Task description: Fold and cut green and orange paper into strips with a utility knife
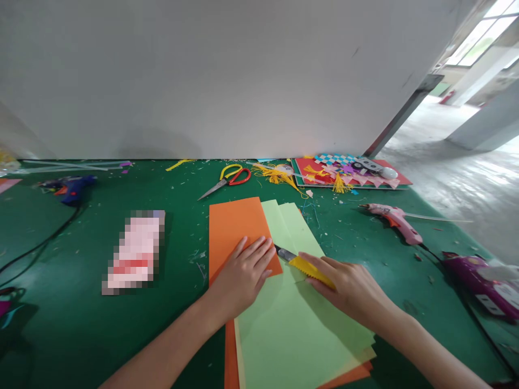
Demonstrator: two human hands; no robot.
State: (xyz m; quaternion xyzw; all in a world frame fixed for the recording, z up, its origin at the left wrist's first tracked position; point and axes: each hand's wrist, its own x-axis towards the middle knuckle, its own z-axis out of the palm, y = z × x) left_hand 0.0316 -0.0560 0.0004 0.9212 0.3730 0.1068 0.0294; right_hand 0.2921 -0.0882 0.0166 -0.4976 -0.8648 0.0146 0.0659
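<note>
My left hand [248, 270] lies flat with its fingers stretched over a piece of orange paper [233, 227], pressing it down. In my right hand [344, 278] is a yellow utility knife [310, 270], its dark blade at the right edge of the orange piece. Beneath them lies a fanned stack of light green paper [295, 335], with more orange sheets [230, 356] showing under its lower edges. Just beyond the paper rest scissors [227, 181] with one yellow and one red handle.
A pink glue gun [395, 221] and a purple device [480, 281] lie right. Craft pieces and yellow tassels [343, 183] cover a red board [399, 173] at the back. Left are a blurred pink item [138, 248] and a blue glue gun [75, 189]. A grey wall [203, 75] stands behind.
</note>
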